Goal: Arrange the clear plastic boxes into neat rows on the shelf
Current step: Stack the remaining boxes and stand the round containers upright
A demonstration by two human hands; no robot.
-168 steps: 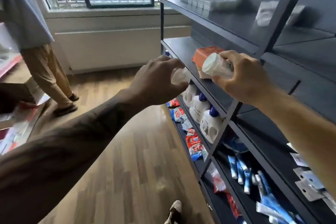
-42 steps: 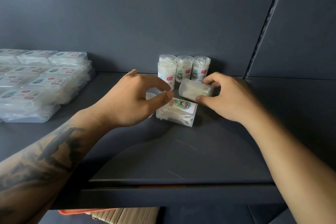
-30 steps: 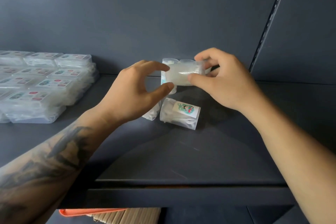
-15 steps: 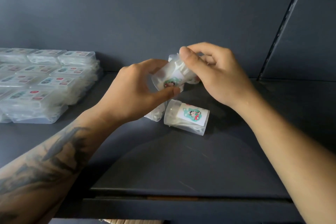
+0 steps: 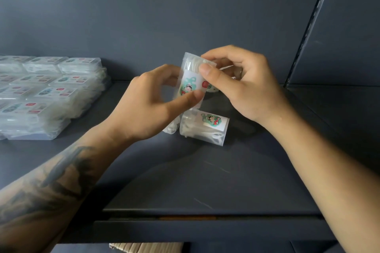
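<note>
A: What was seen at the far left of the shelf (image 5: 205, 181)?

B: Flat clear boxes (image 5: 47, 92) were stacked there in rows, several layers high, with small printed labels on their lids. They were set well apart from both hands.

A: And the left hand (image 5: 148, 107)?

B: It was raised above the shelf surface, with a tattooed forearm behind it. A clear container (image 5: 192, 80) was gripped by it: the thumb was pressed across the lower front of the printed label, and the fingers were curled round the far side.

A: How was that container held?

B: It was held roughly upright, clear of the shelf, between the two hands. A cartoon figure on a white sticker was turned toward the camera, and white contents could be made out through the plastic.

A: What lay beneath it?

B: A second labelled container (image 5: 204, 127) was laid on its side on the shelf, just below the held one. A smaller clear piece (image 5: 171, 127) was partly hidden beside it, behind the left hand; what it was could not be told.

A: And the right hand (image 5: 244, 88)?

B: The top of the held container was pinched by its thumb and curled fingers. Another container behind it was mostly hidden by the palm.

A: Further right?

B: A slotted upright (image 5: 308, 26) was seen against the dark back panel.
</note>
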